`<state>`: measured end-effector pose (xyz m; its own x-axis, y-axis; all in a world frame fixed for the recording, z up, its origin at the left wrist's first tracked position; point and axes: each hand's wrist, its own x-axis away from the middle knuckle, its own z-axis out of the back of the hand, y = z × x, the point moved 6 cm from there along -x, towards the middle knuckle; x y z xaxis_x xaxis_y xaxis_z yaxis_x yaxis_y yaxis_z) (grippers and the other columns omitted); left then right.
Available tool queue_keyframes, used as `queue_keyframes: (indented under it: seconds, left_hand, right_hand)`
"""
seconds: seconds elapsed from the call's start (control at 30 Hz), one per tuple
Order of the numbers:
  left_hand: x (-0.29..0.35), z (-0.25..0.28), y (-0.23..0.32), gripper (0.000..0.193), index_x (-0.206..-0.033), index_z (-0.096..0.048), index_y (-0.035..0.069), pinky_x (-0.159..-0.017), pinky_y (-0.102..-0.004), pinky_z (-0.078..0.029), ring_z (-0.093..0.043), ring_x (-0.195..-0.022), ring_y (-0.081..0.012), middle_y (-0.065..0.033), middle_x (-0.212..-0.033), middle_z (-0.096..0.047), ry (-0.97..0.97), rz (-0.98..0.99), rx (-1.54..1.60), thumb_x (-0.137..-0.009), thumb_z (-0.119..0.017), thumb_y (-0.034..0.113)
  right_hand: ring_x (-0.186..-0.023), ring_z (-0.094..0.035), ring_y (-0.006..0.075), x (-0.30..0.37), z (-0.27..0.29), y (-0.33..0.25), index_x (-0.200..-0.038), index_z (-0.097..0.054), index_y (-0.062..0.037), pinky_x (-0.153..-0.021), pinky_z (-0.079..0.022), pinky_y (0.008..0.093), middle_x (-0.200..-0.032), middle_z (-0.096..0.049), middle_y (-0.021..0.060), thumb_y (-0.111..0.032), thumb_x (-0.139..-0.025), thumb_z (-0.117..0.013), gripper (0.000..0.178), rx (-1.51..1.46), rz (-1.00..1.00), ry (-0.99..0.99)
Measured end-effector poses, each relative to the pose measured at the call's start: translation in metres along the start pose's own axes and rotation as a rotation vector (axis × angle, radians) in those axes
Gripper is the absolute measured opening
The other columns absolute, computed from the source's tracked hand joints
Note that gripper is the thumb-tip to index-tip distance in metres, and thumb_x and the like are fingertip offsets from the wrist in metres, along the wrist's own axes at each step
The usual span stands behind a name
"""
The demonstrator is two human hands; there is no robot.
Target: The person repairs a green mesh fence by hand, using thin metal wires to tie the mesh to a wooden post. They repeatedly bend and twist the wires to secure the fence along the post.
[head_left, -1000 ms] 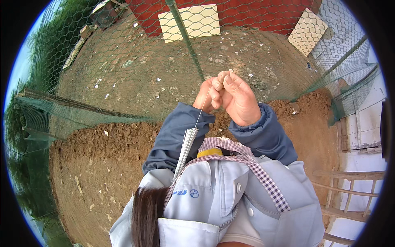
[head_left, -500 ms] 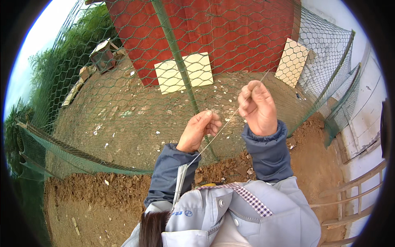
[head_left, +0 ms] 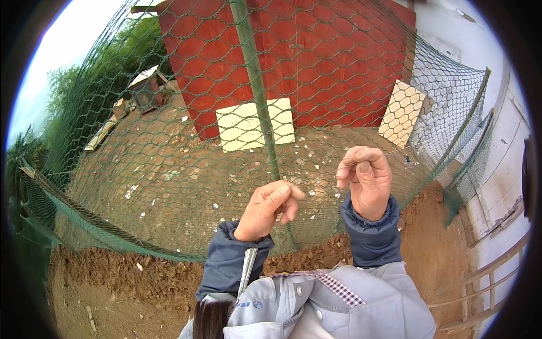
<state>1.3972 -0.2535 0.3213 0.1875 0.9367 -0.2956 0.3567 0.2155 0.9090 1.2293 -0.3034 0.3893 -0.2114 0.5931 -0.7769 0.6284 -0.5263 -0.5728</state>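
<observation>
My right hand (head_left: 370,183) is raised in front of the green netting (head_left: 316,85), thumb and fingers pinched on a thin wire (head_left: 407,147). The wire sticks out to the right past the fingers. Lower and to the left, my left hand (head_left: 268,210) has its thumb pressed to curled fingers. Whether it grips a piece of the wire is too fine to see. A bundle of cut wires (head_left: 248,264) stands upright by my chest, close to my left sleeve. Behind the left hand, a green pole (head_left: 257,79) rises along the netting.
Beyond the netting are a red wall (head_left: 339,68), a pale yellow board (head_left: 240,127) and a perforated board (head_left: 402,113). Loose soil (head_left: 152,277) banks along the net's foot. A bamboo-like frame (head_left: 480,294) leans at the right by a white wall (head_left: 497,175).
Both hands sit lower in the view, which has tilted upward. The wire has left the bundle by my chest; its end now points to the right from my right hand.
</observation>
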Motion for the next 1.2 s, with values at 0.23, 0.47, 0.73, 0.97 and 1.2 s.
queue_keyframes:
  seconds: [0.23,0.47,0.73,0.97,1.2]
  left_hand:
    - [-0.017,-0.007,0.044,0.031,-0.117,-0.053,0.001,-0.048,-0.0192,-0.038,-0.047,-0.053,-0.0062,-0.0029,-0.072,-0.058,0.267,-0.290,-0.157,-0.095,-0.044,0.020]
    - [-0.039,0.010,0.073,0.044,-0.135,-0.028,0.000,-0.045,-0.0189,-0.038,-0.047,-0.051,-0.0063,-0.0056,-0.071,-0.058,0.505,-0.476,-0.145,-0.097,-0.036,0.020]
    - [-0.055,0.032,0.086,0.045,-0.133,-0.029,-0.004,-0.041,-0.0195,-0.034,-0.042,-0.046,-0.0062,-0.0065,-0.069,-0.056,0.574,-0.381,-0.307,-0.096,-0.033,0.020]
    - [-0.069,0.060,0.091,0.038,-0.127,-0.038,-0.004,-0.035,-0.0201,-0.027,-0.037,-0.038,-0.0053,-0.0050,-0.057,-0.053,0.555,-0.339,-0.273,-0.096,-0.035,0.019]
    - [-0.077,0.065,0.079,0.049,-0.134,-0.022,-0.005,-0.035,-0.0200,-0.028,-0.038,-0.040,-0.0071,-0.0059,-0.064,-0.054,0.501,-0.256,-0.202,-0.094,-0.040,0.017]
  right_hand:
    - [-0.063,-0.058,0.0179,-0.012,0.032,-0.058,-0.104,-0.042,-0.0054,-0.052,-0.051,0.0282,-0.089,-0.054,0.0135,-0.016,-0.097,-0.036,0.015,0.114,0.526,0.291]
    - [-0.076,-0.063,0.0245,-0.021,0.003,-0.030,-0.102,-0.041,-0.0011,-0.062,-0.056,0.0296,-0.092,-0.054,0.0185,-0.002,-0.092,-0.041,0.010,0.406,0.725,-0.035]
    - [-0.083,-0.063,0.0208,-0.050,-0.023,0.023,-0.098,-0.050,-0.0001,-0.068,-0.054,0.0270,-0.096,-0.056,0.0151,0.001,-0.090,-0.047,0.009,0.545,0.664,-0.049]
    - [-0.088,-0.063,0.0225,-0.083,-0.031,0.085,-0.099,-0.050,0.0003,-0.070,-0.054,0.0288,-0.098,-0.057,0.0117,-0.011,-0.094,-0.043,0.014,0.150,0.162,0.155]
    - [-0.087,-0.063,0.0219,-0.094,-0.028,0.109,-0.101,-0.046,-0.0022,-0.069,-0.055,0.0290,-0.094,-0.058,0.0095,-0.014,-0.095,-0.040,0.014,-0.103,0.011,0.230]
